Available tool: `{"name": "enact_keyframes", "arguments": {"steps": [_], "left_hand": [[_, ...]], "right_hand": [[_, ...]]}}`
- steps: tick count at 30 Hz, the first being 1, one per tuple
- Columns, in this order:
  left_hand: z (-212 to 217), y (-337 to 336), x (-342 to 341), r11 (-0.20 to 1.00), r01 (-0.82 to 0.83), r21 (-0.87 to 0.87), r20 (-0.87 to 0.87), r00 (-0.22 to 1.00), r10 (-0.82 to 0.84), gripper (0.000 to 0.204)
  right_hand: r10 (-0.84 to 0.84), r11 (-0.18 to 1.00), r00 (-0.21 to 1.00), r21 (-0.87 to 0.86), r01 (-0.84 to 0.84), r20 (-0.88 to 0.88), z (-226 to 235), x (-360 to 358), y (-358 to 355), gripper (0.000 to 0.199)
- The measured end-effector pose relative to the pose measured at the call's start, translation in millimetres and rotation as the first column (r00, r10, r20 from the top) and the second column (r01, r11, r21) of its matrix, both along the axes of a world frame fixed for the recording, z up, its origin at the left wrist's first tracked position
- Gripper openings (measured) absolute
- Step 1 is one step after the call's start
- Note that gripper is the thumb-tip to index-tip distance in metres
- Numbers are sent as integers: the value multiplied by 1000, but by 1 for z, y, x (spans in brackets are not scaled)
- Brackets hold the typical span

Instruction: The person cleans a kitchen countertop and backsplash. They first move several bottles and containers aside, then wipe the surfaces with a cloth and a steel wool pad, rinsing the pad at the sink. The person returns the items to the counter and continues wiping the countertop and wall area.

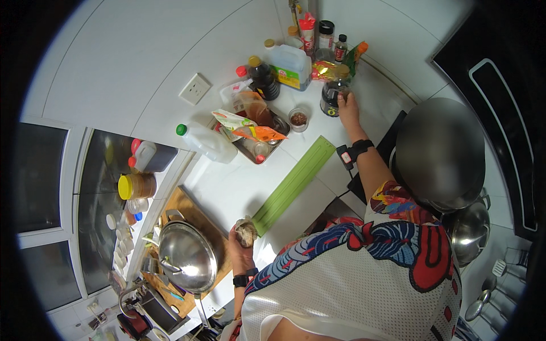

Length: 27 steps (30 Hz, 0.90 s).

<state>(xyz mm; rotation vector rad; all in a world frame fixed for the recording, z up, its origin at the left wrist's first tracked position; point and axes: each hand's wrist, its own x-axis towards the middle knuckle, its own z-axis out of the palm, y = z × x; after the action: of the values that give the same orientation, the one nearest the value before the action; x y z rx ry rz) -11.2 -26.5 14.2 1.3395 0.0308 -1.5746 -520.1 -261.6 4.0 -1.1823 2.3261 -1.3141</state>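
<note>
From the head camera, looking down over my own patterned shirt, my right hand (347,108) is stretched far out across the white counter (227,187), its fingers closed round the side of a dark glass jar (333,96) that stands upright at the far end. The jar is just to the right of a small round cup of reddish-brown bits (298,118). A black strap with a small device (351,152) sits on that wrist.

My left hand (243,238) is drawn in near my body, fingers curled round a pale, lumpy brownish thing (247,232); I cannot tell what it is. It is held just above the near end of a long green strip (296,183) that lies slanted on the counter. A black watch (241,280) is on this wrist.

Left of that hand a steel pan lid (187,256) rests on a wooden board (187,210). Farther off, a metal tray (267,145) carries packets and a small jar, with a clear plastic jug with a green cap (206,142) lying to its left. Behind the tray stand a dark sauce bottle (264,79) and a large white jug (291,65), with smaller seasoning bottles at the far edge. To my right a big grey wok (441,153) sits on the stove, near a steel pot (471,230).
</note>
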Motion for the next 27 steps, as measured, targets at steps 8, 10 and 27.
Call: {"name": "enact_keyframes", "arguments": {"steps": [8, 10, 27], "left_hand": [[6, -13, -13, 997, 67, -29, 4, 998, -67, 37], [11, -13, -13, 995, 93, -18, 15, 996, -93, 36], [-11, -23, -14, 990, 140, 8, 79, 987, -140, 38]], "right_hand": [[434, 892, 892, -204, -404, 129, -9, 8, -13, 25], [321, 929, 929, -252, -272, 184, -10, -7, -18, 28], [161, 934, 887, 358, 5, -433, -10, -84, -106, 23]]}}
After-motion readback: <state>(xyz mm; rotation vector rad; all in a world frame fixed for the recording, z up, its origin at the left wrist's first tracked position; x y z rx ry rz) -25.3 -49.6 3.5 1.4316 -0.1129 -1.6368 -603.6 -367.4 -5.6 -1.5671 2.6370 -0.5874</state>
